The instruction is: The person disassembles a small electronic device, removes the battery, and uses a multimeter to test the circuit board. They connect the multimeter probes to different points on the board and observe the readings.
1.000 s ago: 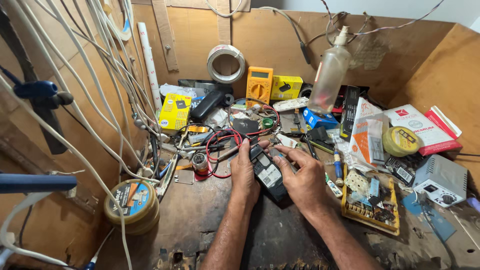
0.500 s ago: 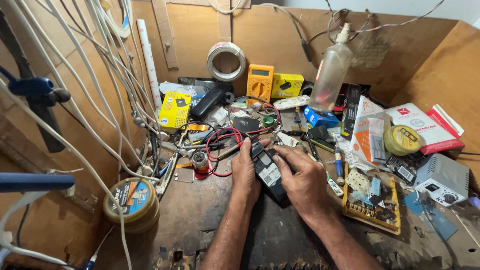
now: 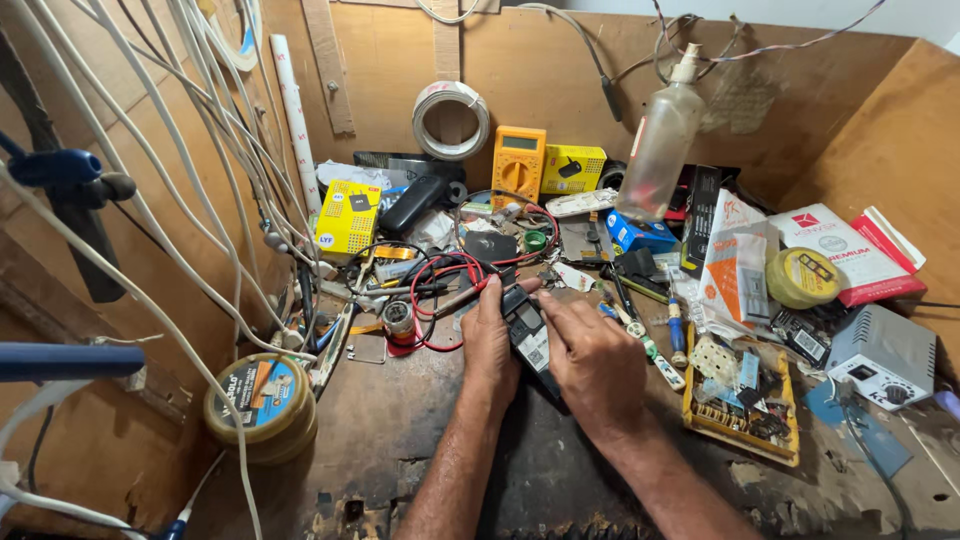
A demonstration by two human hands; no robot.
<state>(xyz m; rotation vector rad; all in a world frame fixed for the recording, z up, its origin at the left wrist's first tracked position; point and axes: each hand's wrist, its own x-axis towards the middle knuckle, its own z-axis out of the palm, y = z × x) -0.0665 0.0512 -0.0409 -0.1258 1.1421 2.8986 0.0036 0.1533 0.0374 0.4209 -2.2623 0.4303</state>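
Both hands on a black meter [image 3: 527, 335] lying on the dark bench [image 3: 400, 420], just below the tangle of red and black leads [image 3: 445, 290]. Left hand [image 3: 490, 345] curled along the meter's left edge, fingers closed against it, thumb side hidden. Right hand [image 3: 597, 362] cupped over the right edge, index finger stretched onto the face; lower half of the meter covered by both palms, so its buttons and bottom end cannot be made out. Screen only a pale patch, unreadable. Yellow multimeter [image 3: 518, 165] propped upright against the back wall, well apart. Plastic bottle [image 3: 662, 140] standing right of it, tip partly lost among hanging wires. Tape roll [image 3: 262, 405] near the left edge, crossed by white cables [image 3: 150, 240]. Yellow tray [image 3: 740, 405] of small parts just right of the right hand, contents too cluttered to tell. Grey box [image 3: 885, 355] at far right, partly cut off
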